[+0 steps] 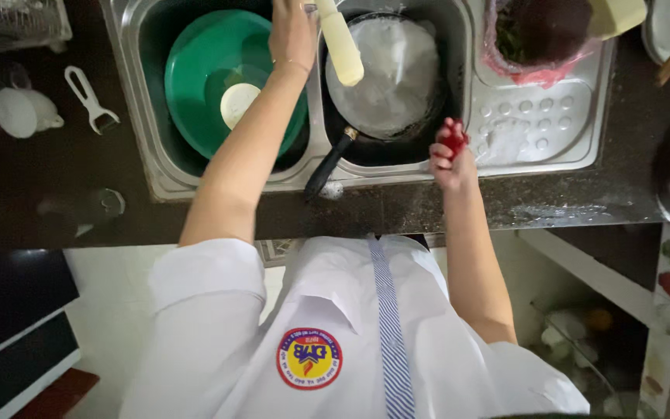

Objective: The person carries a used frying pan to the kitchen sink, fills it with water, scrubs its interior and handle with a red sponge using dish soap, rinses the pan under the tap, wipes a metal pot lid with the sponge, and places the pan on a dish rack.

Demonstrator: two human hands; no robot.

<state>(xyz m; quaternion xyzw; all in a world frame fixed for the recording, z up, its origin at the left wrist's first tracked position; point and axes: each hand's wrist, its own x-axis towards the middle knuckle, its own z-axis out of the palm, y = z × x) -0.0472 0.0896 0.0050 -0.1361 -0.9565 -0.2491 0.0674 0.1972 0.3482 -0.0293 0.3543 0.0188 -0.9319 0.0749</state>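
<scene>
A dark stone countertop (443,208) carries a stainless-steel double sink (313,161) with a dimpled draining board (540,128) on its right side, seen from overhead above a person in a white short-sleeved shirt (327,334) with a blue striped band and a round badge. The left basin holds a large green plastic bowl (203,62) with a small pale round lid or dish (238,102) lying in it. The right basin holds a black frying pan (393,77), its inside white with suds, its black handle (330,163) pointing toward the sink's front rim. The left hand (291,32) reaches up to the pale cream faucet spout (340,48) between the two basins; whether it grips anything cannot be told, as the fingers are cut off at the frame's top. The right hand (451,159), curled closed, grasps a small red object (454,140), possibly a scrubber, at the front right edge of the pan's basin. A pink-rimmed basket (540,39) of dark scraps stands at the back of the draining board. On the counter left of the sink lie a white peeler (91,99) and a white cup (25,113).
</scene>
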